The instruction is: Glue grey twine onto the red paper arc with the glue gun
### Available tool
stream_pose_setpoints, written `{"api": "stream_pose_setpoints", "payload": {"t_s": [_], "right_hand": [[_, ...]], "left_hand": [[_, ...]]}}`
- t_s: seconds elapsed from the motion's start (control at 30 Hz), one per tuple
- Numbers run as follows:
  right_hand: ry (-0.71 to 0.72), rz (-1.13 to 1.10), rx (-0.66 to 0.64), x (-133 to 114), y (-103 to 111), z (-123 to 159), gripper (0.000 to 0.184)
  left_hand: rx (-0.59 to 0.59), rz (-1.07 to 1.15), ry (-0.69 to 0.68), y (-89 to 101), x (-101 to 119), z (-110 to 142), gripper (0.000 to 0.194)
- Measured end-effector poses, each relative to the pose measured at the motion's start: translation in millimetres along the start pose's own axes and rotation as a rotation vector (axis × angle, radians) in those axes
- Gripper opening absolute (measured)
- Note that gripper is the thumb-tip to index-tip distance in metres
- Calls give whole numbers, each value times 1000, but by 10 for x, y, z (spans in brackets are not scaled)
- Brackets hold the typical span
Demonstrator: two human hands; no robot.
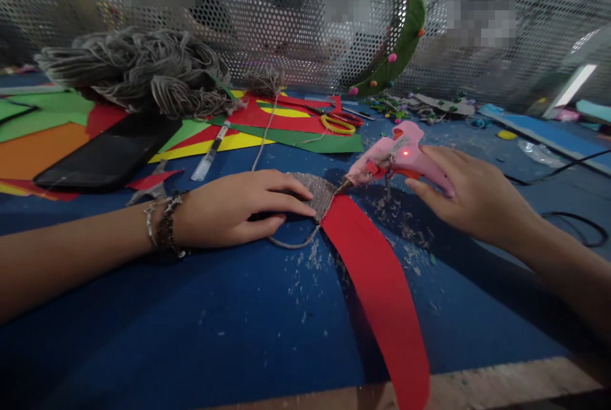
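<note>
A curved red paper strip [377,276] lies across the blue table, its near end reaching past the table's front edge. Grey yarn [321,192] covers the strip's far end in close rows. My left hand [248,206] lies flat with fingers stretched out, the fingertips touching this wrapped end. A loose yarn strand loops below the fingers. My right hand [472,193] is closed round the handle of a pink hot glue gun [389,155] with a lit red light. Its nozzle points left and down, at the border between yarn and bare red paper.
Behind my left hand are a large grey yarn bundle [143,72], a black phone [109,152], a marker [210,152] and coloured paper sheets. Yellow-handled scissors [341,123] lie farther back. A green curved piece with pompoms [401,47] stands against a perforated screen [286,21]. A black cord [573,216] runs at right.
</note>
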State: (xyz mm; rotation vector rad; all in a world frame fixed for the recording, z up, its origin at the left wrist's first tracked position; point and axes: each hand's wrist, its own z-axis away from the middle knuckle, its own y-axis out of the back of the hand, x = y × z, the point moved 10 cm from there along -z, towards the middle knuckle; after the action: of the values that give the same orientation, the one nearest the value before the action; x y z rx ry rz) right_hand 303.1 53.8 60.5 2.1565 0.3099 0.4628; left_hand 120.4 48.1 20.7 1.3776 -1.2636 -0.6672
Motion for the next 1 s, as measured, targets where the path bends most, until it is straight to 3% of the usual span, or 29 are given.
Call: {"api": "stream_pose_setpoints", "payload": {"t_s": [0.27,0.37,0.47,0.57,0.7,0.8,1.0], "right_hand": [[-49,26,-3,94,-23,15,39],[-93,13,-11,160,-32,-14,31],[-225,-10,-47,339,-49,-46,22],[-409,25,-118,597,-87,-23,27],[-572,82,-338,848,-276,95,30],[-601,85,-431,902,-383,160,32],[-571,144,-385,853,-268,114,42]], "left_hand": [[3,-16,-26,-2,21,2,34],[2,-18,-27,0,15,7,34],[-6,-25,-26,-7,14,7,35],[-5,-21,-26,-5,19,6,34],[-18,19,-27,-6,26,10,29],[-5,71,-46,17,46,15,22],[-12,102,-97,22,85,21,14]]}}
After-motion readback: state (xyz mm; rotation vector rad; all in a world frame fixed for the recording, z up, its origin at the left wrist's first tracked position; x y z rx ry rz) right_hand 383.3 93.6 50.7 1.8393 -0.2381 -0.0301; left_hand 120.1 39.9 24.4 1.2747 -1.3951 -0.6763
